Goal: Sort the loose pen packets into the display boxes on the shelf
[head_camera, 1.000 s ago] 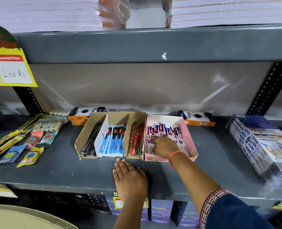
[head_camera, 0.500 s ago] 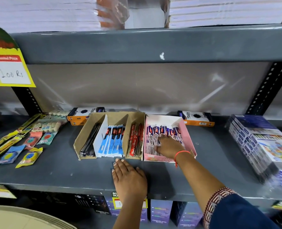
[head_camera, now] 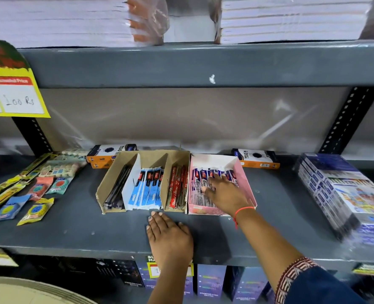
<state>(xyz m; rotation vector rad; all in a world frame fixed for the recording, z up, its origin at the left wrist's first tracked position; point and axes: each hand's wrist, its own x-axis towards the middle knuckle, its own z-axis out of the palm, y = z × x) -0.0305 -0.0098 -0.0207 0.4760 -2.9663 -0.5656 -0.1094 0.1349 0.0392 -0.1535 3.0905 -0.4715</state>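
A brown cardboard display box (head_camera: 153, 156) stands mid-shelf with three sections: black pens (head_camera: 118, 189), blue pen packets (head_camera: 147, 188) and red pen packets (head_camera: 178, 186). Touching its right side is a pink display box (head_camera: 245, 183) holding purple-and-white pen packets (head_camera: 200, 178). My right hand (head_camera: 224, 194) lies flat inside the pink box, fingers spread on those packets, gripping none. My left hand (head_camera: 168, 236) rests palm down on the grey shelf (head_camera: 72, 229), just in front of the cardboard box, holding nothing.
Two orange-and-black boxes (head_camera: 109, 154) (head_camera: 257, 160) stand at the back. Loose colourful sachets and long yellow packs (head_camera: 36, 189) lie at the left. A wrapped stack of blue boxes (head_camera: 344, 194) fills the right end. A yellow price sign (head_camera: 10, 93) hangs upper left.
My right hand has slid a little to the right and further back over the packets in the pink box. The left hand has stayed put.
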